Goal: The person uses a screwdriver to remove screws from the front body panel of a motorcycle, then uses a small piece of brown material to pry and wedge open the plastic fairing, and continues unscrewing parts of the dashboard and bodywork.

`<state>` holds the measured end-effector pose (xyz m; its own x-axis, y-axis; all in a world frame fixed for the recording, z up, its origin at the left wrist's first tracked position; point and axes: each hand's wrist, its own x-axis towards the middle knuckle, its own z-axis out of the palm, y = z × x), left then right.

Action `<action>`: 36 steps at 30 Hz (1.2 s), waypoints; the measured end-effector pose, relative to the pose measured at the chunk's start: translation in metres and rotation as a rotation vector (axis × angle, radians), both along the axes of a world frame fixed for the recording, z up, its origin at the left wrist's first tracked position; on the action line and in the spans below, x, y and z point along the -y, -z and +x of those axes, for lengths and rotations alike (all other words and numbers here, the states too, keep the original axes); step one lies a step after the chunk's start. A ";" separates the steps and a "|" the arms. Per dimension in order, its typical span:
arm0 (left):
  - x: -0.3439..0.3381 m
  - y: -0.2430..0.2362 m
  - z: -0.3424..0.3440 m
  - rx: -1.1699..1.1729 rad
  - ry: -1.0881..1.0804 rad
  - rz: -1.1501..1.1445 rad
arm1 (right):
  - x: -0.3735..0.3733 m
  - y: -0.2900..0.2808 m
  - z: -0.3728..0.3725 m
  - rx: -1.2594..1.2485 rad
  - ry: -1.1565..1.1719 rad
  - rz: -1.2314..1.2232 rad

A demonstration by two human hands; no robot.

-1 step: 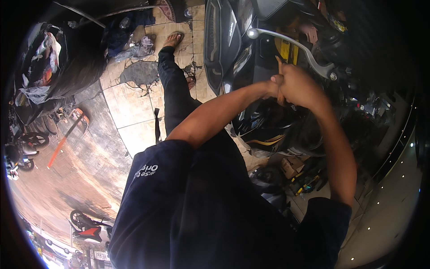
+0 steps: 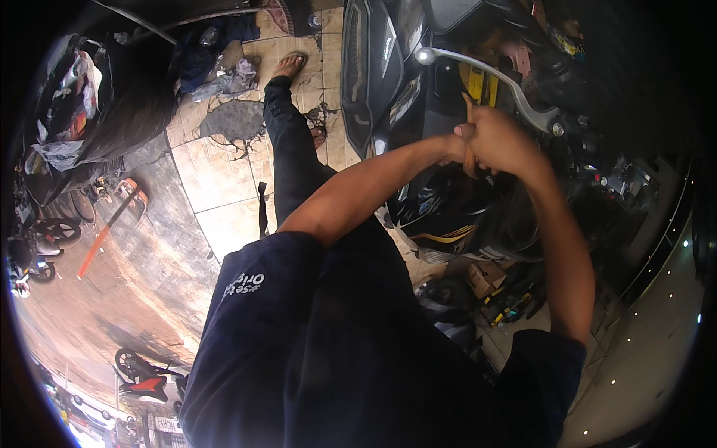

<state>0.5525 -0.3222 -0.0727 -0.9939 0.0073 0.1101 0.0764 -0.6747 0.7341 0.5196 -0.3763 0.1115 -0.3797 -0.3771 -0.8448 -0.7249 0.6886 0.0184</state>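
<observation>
1. Orange-handled tool (image 2: 469,142), slim and upright, is gripped above the black motorcycle (image 2: 448,201), just below the silver brake lever (image 2: 485,75) and in front of a yellow panel (image 2: 478,86).

2. Head view, hands: the right hand (image 2: 508,142) is closed around the tool's shaft; the left hand (image 2: 454,145) is pressed against it from the left, fingers wrapped on the same shaft. Both hands are held together, touching, with forearms converging from the lower edge.

3. Head view, surroundings: a tiled floor (image 2: 224,194) with a dark stain is seen to the left. A sandalled foot (image 2: 287,67) is planted on it, with rags (image 2: 231,75) just beside. A second, red motorcycle (image 2: 142,377) is seen far off at the lower left rim.

4. Judgement on the step: the tool is probably being driven or turned into a fitting on the handlebar area. The shaft would best be kept square to the fitting, with force applied steadily by both hands together. Knuckles should be kept away from the lever, which sits near.

5. Hidden or unclear:
   - The tool's working end is covered by the hands, so its kind cannot be told.
   - The fitting being worked on is not visible.
   - The right side of the view is dark, and the parts there are indistinct.
   - The boxes and cables below the motorcycle are too small to identify.
</observation>
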 end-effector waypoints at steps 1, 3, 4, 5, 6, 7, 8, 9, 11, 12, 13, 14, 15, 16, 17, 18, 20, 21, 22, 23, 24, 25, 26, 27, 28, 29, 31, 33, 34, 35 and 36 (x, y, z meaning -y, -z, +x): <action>0.000 0.001 0.001 -0.001 -0.003 -0.007 | 0.005 0.004 -0.002 -0.001 0.067 0.064; 0.001 0.005 0.001 -0.009 -0.009 -0.015 | 0.005 0.012 -0.001 -0.001 -0.020 0.058; 0.001 0.006 0.000 -0.015 -0.005 -0.022 | -0.003 0.017 -0.001 -0.003 -0.168 -0.012; 0.002 0.007 -0.002 -0.022 0.000 -0.028 | -0.011 0.022 -0.001 -0.004 -0.316 -0.083; 0.002 0.007 -0.002 -0.034 0.004 -0.035 | -0.018 0.024 -0.002 -0.005 -0.464 -0.154; 0.004 0.012 -0.001 -0.032 0.002 -0.045 | -0.017 0.020 0.016 -0.060 -0.447 -0.169; 0.005 0.013 0.000 -0.036 0.002 -0.054 | -0.016 0.014 0.022 -0.049 -0.411 -0.169; 0.005 0.015 0.000 -0.041 0.005 -0.067 | -0.014 0.009 0.025 -0.039 -0.375 -0.170; 0.004 0.016 0.001 -0.056 0.015 -0.113 | -0.012 0.002 0.029 0.006 -0.317 -0.173; 0.003 0.016 0.001 -0.063 0.024 -0.143 | -0.016 0.000 0.035 -0.006 -0.388 -0.143; 0.002 0.015 -0.001 -0.076 0.031 -0.177 | -0.020 -0.005 0.045 -0.021 -0.461 -0.112; 0.002 0.015 -0.003 -0.089 0.040 -0.226 | -0.024 -0.008 0.053 -0.035 -0.534 -0.082; 0.002 0.013 -0.006 -0.103 0.050 -0.293 | -0.027 -0.011 0.059 -0.072 -0.593 -0.058; 0.000 0.010 -0.010 -0.103 0.068 -0.374 | -0.033 -0.016 0.063 -0.079 -0.625 -0.105; 0.000 0.003 -0.019 -0.085 0.077 -0.467 | -0.039 -0.019 0.065 -0.090 -0.656 -0.154; 0.000 -0.008 -0.031 0.087 0.147 -0.616 | -0.045 -0.020 0.066 -0.101 -0.688 -0.202; -0.007 0.017 -0.035 0.168 0.113 -0.503 | -0.039 -0.018 0.072 -0.084 -0.775 -0.266; -0.012 0.002 -0.035 0.193 0.181 -0.440 | -0.048 -0.021 0.068 -0.104 -0.785 -0.258; -0.008 0.000 -0.029 0.248 0.226 -0.387 | -0.047 -0.021 0.067 -0.104 -0.820 -0.276; -0.003 0.002 -0.026 0.185 0.201 -0.360 | -0.041 -0.023 0.062 -0.073 -0.700 -0.240; 0.005 0.004 -0.024 0.122 0.177 -0.332 | -0.030 -0.028 0.056 -0.043 -0.579 -0.202; 0.010 0.009 -0.020 0.067 0.149 -0.303 | -0.022 -0.029 0.049 -0.005 -0.462 -0.164; 0.014 0.015 -0.017 0.010 0.119 -0.271 | -0.023 -0.025 0.029 0.009 -0.408 -0.192; 0.017 0.020 -0.013 -0.048 0.090 -0.241 | -0.022 -0.020 0.017 0.076 -0.225 -0.228; 0.015 0.022 -0.012 -0.120 0.069 -0.203 | -0.017 -0.021 0.013 0.127 -0.032 -0.252; 0.023 0.017 -0.006 -0.118 0.093 -0.171 | -0.013 -0.023 0.019 0.077 -0.007 -0.232; 0.047 0.002 0.007 -0.110 0.136 -0.111 | -0.016 -0.016 0.020 0.117 -0.061 -0.286; 0.050 0.003 0.014 -0.114 0.175 -0.031 | -0.017 -0.009 0.020 0.128 -0.029 -0.345; 0.052 0.005 0.016 -0.126 0.175 -0.020 | -0.012 -0.003 0.020 0.126 0.022 -0.378; 0.048 0.010 0.014 -0.126 0.172 -0.019 | -0.007 0.006 0.017 0.125 0.078 -0.414; 0.045 0.015 0.012 -0.128 0.157 -0.035 | -0.002 0.012 0.015 0.145 0.112 -0.307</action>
